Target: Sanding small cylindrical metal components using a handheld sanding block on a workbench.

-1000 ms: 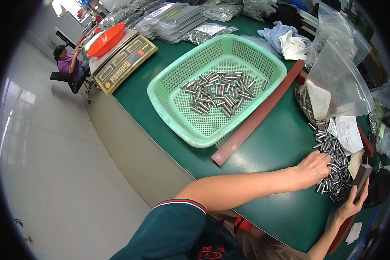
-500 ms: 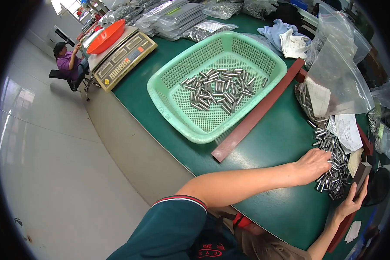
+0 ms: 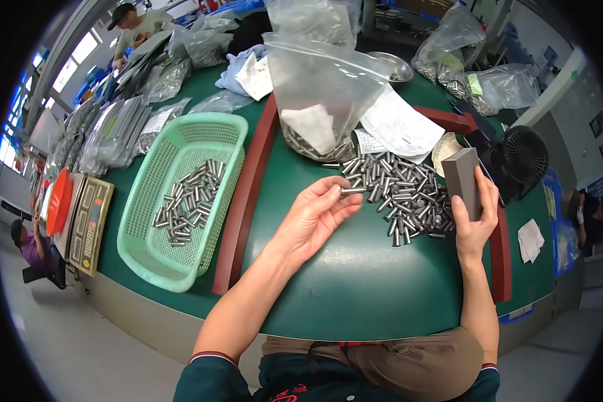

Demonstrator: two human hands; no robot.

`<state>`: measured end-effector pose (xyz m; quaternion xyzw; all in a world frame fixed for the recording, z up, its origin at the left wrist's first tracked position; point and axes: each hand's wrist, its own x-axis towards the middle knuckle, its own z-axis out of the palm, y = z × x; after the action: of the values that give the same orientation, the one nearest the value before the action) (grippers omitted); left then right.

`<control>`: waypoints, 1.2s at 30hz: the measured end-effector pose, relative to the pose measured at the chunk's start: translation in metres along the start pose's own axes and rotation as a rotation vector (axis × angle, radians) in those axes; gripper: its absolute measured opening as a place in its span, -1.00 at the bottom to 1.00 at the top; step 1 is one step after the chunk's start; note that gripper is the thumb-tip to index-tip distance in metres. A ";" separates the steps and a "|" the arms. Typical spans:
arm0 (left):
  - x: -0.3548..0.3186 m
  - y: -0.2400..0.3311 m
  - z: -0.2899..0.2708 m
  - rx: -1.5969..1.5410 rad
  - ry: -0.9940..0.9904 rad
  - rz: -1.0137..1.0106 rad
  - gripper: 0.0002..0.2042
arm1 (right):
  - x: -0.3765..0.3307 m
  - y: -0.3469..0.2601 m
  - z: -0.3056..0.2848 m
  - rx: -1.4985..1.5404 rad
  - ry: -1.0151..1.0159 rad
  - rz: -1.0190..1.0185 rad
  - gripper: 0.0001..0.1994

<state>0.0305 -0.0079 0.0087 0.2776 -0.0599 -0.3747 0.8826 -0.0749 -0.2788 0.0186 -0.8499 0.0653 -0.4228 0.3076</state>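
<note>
Change since earlier frame: the view has swung, so the green basket point(image 3: 181, 201) now lies to the left instead of up the table; the left hand point(image 3: 313, 216), which a second ago lay palm-down on the pin heap point(image 3: 402, 194), has lifted off it and turned palm-up with one pin; the right hand point(image 3: 474, 221) keeps its hold on the block.
Left fingers: lightly curled, thumb and forefinger pinched on a single metal pin point(image 3: 353, 191) at the fingertips.
Right fingers: wrapped round a dark grey block point(image 3: 463, 182), held upright, thumb on its near side.
Held pin: lies level, its far end touching the near-left edge of the heap.
Pin heap: on the green table point(image 3: 355, 281), between the two hands, just beyond the left fingertips; too many pins to count.
Basket: one, well left of the left fingers, with a second loose batch of pins in it, also uncounted.
Red rails: two, one between the basket and the left hand point(image 3: 244, 194), one running behind the right hand point(image 3: 499, 248).
Clear bag: one large bag point(image 3: 321, 87) standing just beyond the heap, pins in its bottom; several more bags farther back.
Paper sheet: one point(image 3: 398, 124), right of the bag.
Small fan: one point(image 3: 524, 154), beyond the right fingers.
Scale: one point(image 3: 90, 224), left of the basket.
</note>
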 end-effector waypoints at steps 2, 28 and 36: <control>0.005 -0.004 -0.004 0.030 0.007 0.018 -0.84 | 0.001 0.000 0.000 -0.004 0.012 -0.003 -0.40; -0.005 -0.013 -0.007 0.247 0.119 0.079 -0.74 | 0.000 -0.003 0.004 0.045 0.024 0.000 -0.39; -0.006 -0.012 -0.004 0.292 0.126 0.070 -0.72 | -0.003 -0.008 0.005 0.035 -0.039 -0.057 -0.37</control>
<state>0.0200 -0.0086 -0.0007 0.4236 -0.0681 -0.3130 0.8473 -0.0739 -0.2686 0.0191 -0.8540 0.0275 -0.4158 0.3116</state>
